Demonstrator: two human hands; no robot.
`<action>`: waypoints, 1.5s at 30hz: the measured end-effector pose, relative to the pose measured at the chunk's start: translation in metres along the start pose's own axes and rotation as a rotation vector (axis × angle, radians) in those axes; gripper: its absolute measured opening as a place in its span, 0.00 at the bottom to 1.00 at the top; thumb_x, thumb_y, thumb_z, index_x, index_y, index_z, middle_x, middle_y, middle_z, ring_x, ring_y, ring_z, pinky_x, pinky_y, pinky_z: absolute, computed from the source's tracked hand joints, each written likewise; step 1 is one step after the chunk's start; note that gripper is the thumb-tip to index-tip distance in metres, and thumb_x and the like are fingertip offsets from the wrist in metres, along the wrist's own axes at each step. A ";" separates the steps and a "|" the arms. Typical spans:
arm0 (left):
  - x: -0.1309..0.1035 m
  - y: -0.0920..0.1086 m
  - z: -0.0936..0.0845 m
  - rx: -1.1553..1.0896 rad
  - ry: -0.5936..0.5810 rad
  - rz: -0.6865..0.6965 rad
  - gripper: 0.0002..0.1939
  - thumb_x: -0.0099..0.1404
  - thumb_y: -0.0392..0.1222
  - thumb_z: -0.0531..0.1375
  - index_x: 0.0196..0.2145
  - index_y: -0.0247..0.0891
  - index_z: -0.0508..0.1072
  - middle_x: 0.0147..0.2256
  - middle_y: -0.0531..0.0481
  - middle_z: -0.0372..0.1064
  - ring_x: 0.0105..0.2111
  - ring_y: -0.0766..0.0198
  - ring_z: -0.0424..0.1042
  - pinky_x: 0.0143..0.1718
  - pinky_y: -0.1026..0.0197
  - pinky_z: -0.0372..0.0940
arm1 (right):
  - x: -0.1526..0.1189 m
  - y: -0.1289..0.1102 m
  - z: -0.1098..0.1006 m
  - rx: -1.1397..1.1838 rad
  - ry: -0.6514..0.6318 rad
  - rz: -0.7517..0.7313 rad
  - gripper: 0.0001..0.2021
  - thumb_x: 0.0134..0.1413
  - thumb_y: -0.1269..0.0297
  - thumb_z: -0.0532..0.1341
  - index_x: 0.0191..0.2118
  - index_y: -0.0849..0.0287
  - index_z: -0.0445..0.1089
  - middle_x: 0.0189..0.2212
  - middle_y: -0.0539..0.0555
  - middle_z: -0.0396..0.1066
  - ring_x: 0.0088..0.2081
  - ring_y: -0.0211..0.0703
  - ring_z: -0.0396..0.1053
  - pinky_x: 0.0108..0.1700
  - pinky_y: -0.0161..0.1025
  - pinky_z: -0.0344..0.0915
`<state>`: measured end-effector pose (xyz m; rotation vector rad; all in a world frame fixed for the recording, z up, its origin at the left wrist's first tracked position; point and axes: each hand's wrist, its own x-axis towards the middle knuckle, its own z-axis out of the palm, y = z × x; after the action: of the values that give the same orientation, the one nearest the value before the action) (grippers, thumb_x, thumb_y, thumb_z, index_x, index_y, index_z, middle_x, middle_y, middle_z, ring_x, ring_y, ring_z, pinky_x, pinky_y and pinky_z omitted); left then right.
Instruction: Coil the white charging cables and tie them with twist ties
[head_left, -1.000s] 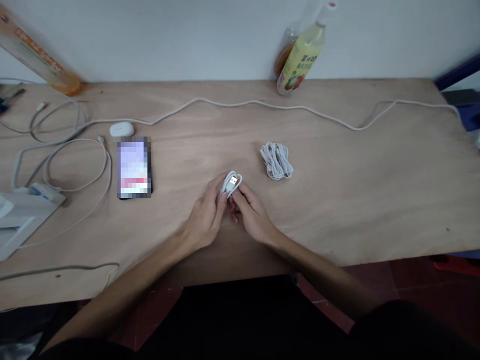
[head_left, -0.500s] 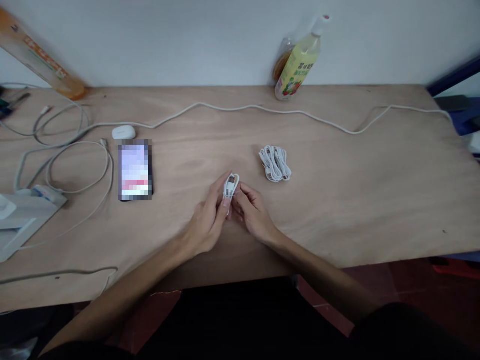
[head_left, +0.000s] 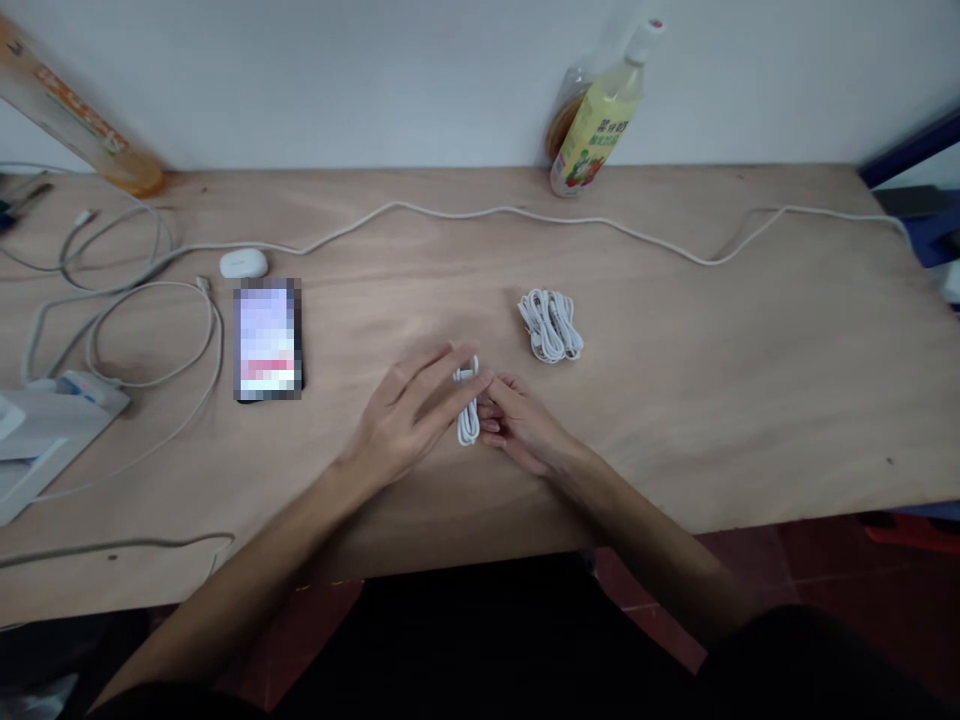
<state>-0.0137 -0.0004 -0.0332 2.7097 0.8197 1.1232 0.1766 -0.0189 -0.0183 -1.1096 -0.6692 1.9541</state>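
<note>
A white USB cable (head_left: 468, 422), coiled into a small bundle, is held upright just above the wooden table between my two hands. My left hand (head_left: 401, 415) reaches over its upper part from the left, thumb and fingers closed about it, so the plug end is mostly covered. On the other side my right hand (head_left: 525, 420) pinches at the bundle with thumb and forefinger, its other fingers curled. Both thumbs nearly meet at the coil. Farther back and to the right lies a pile of similar coiled white cables (head_left: 551, 326).
A phone (head_left: 268, 340) and a white earbud case (head_left: 244, 263) lie to the left, near loose cables and a white power strip (head_left: 52, 425). A long white cord (head_left: 517, 210) crosses the table (head_left: 735, 380). Bottles (head_left: 600, 125) (head_left: 82, 115) stand by the wall.
My left hand has shifted its hold over the top of the coiled cable, and the plug that showed before is now covered. The cable's lower loops have come into view.
</note>
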 end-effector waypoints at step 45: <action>0.005 0.016 -0.012 -0.152 0.162 -0.055 0.21 0.71 0.30 0.70 0.59 0.37 0.75 0.50 0.41 0.86 0.49 0.55 0.86 0.49 0.56 0.83 | -0.004 0.001 -0.002 -0.244 -0.020 -0.369 0.27 0.59 0.38 0.68 0.24 0.54 0.63 0.20 0.43 0.55 0.21 0.33 0.48 0.23 0.35 0.49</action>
<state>-0.0118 -0.0130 -0.0169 2.4842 0.7882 1.3477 0.1796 -0.0230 -0.0182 -1.0242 -1.0641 1.5996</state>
